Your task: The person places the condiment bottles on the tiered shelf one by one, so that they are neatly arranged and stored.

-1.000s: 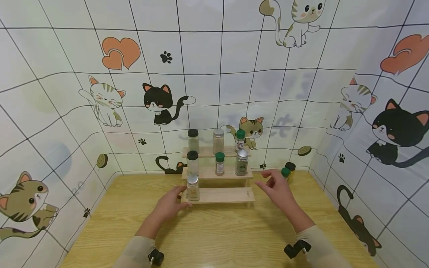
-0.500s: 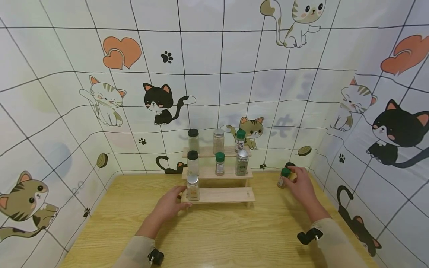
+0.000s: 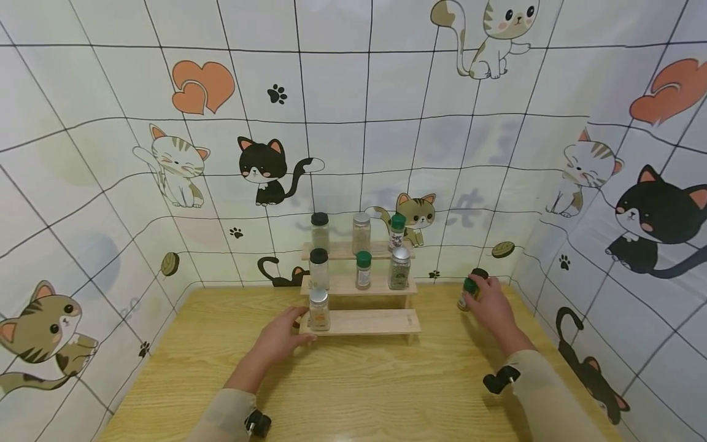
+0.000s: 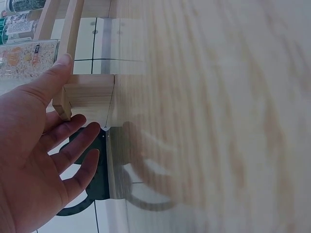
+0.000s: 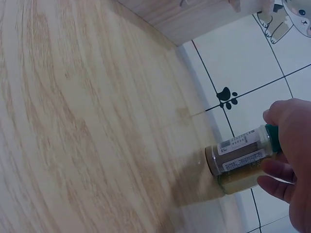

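Note:
My left hand (image 3: 274,339) holds the left end of the lowest step of a three-step wooden rack (image 3: 375,320). In the left wrist view the thumb lies on the step's edge (image 4: 72,41), with fingers around its end. A silver-capped glass spice jar (image 3: 318,312) stands beside that thumb. At the table's back right, my right hand (image 3: 495,312) pinches a green-capped spice jar (image 5: 238,151) by its cap; whether its base touches the table is unclear. A black-capped jar (image 3: 480,272) stands just behind, partly hidden by the hand.
Black-capped (image 3: 318,270), green-capped (image 3: 363,271) and silver-capped (image 3: 399,270) jars stand on the middle step. Several more jars, one of them silver-capped (image 3: 361,234), line the top step. A cat-printed sheet (image 3: 342,147) encloses the back and sides of the wooden table (image 3: 353,387).
My right hand has moved right from beside the rack to the back-right jars and taken hold of the green-capped one. The left hand stays on the rack.

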{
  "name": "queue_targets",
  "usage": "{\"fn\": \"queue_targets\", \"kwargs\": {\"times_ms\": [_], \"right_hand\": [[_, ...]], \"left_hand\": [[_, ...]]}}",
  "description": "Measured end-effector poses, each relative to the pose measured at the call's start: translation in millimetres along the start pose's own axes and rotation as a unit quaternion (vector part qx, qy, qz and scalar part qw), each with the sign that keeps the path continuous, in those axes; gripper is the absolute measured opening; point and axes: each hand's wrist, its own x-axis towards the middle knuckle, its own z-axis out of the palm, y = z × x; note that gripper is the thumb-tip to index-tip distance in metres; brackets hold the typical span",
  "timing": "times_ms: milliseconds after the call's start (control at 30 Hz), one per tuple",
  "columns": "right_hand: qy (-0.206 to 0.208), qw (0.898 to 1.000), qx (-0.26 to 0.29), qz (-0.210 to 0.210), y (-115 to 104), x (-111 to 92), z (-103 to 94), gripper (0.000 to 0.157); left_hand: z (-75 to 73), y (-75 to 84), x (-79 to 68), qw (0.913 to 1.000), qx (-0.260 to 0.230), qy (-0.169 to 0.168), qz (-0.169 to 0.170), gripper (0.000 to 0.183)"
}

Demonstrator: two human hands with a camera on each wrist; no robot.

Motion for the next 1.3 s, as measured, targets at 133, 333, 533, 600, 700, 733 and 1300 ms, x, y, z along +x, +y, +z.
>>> {"fn": "queue_targets", "kwargs": {"times_ms": [133,333,533,600,700,733,1300], "right_hand": [[0.013,1.0,0.012,-0.012,4,1,4.4,0.057],[0.025,0.998,0.031,-0.04,7,2,7.8,0.045],[0.001,0.994,0.08,-0.071,-5,-4,4.6,0.042],[-0.005,0.992,0.099,-0.082,-13,-8,1.7,0.041],[-0.005,0.989,0.105,-0.108,-26,-11,-3.7,0.04],[-0.005,0.987,0.106,-0.117,-30,-12,-5.5,0.04],[-0.05,0.966,0.168,-0.192,-102,-30,-26.1,0.03]], "left_hand": [[0.9,-1.0,0.4,1.0,-0.001,-0.002,0.0,0.075],[-1.1,0.5,-1.0,1.0,-0.001,-0.003,0.002,0.076],[-1.9,1.5,-1.1,1.0,0.002,-0.003,0.006,0.075],[-1.4,1.3,-0.8,1.0,0.003,-0.004,0.004,0.075],[-0.1,0.2,-0.1,1.0,0.002,-0.003,0.002,0.074],[0.3,-0.3,0.1,1.0,0.002,-0.003,0.001,0.074],[1.7,-0.1,-0.6,1.0,-0.002,-0.002,-0.005,0.075]]}}
